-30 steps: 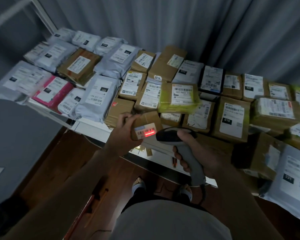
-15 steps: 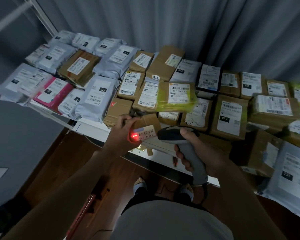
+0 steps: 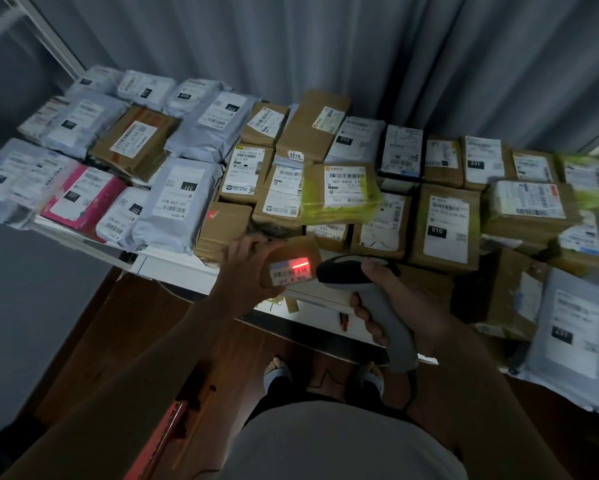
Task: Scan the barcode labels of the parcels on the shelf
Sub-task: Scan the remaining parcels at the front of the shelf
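Left hand clamps a small brown parcel at the shelf front edge; right hand is wrapped round the scanner, red line on its label. Behind it dozens of parcels cover the shelf, probably mostly unscanned. Grey curtain behind the shelf, wooden floor below.
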